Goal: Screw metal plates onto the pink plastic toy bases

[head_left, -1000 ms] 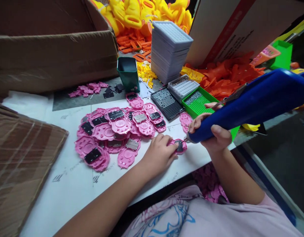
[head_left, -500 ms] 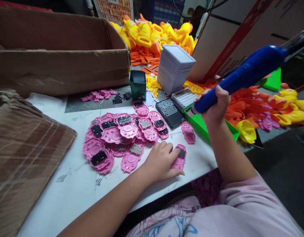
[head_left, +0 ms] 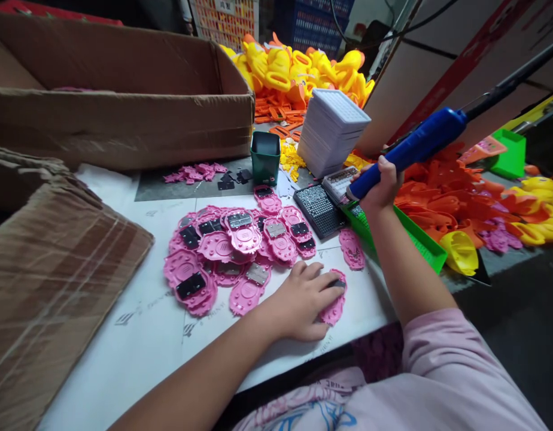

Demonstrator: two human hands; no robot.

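My left hand (head_left: 301, 302) rests on the white-covered table with its fingers spread. Its fingertips lie over a pink plastic casing (head_left: 333, 311) with a dark cover, partly hidden beneath them; the thumb is near its lower edge. My right hand (head_left: 382, 185) is wrapped round a blue electric screwdriver (head_left: 418, 145), raised above a green tray (head_left: 420, 244). The tool slants, its lower end toward the tray and a black cord rising from the other end. Another pink casing (head_left: 352, 249) lies between the hands. Left of my left hand is a pile of pink casings (head_left: 245, 232) with black or silvery covers.
A black screw tray (head_left: 319, 209) and a white tray (head_left: 340, 184) sit beside the green one. Behind them stand a dark green cup (head_left: 265, 158) and stacked white trays (head_left: 333, 131). Cardboard boxes (head_left: 169, 129) border the left; yellow and orange parts (head_left: 298, 72) are heaped behind.
My left fingers have shifted further over the casing, which has turned slightly. The screwdriver is lower in view and less of its lower end shows. The whole view has moved a little.
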